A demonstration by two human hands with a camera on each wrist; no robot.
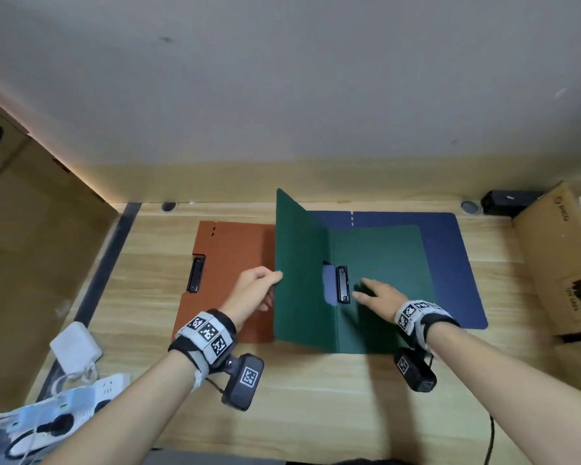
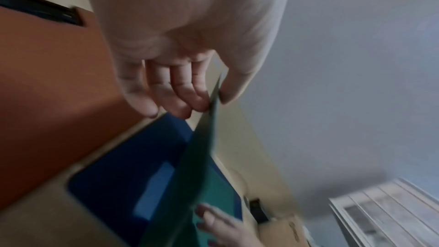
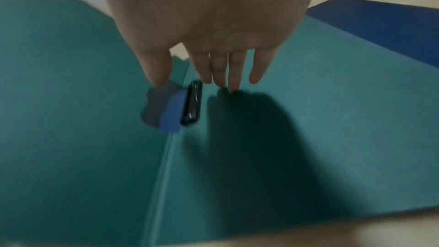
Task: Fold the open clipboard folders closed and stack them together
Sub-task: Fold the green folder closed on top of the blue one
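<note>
Green clipboard folder (image 1: 376, 263) half folded, cover raised.
Left hand (image 1: 254, 286) pinches the cover edge; right hand (image 1: 379, 297), fingers straight, hovers beside the clip (image 1: 342, 285), where the closing cover might trap it.

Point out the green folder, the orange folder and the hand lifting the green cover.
green folder (image 1: 383, 256): head view, on its flat right half.
orange folder (image 1: 235, 250): head view, on its bare middle.
left hand (image 1: 254, 285): head view, on its back.

dark green felt clipboard folder (image 1: 376, 286) | navy blue felt folder (image 1: 450, 263) | rust-orange felt folder (image 1: 235, 260) | my wristbands (image 1: 206, 333): black-and-white square-code pattern | light woodgrain desk (image 1: 316, 397)
</note>
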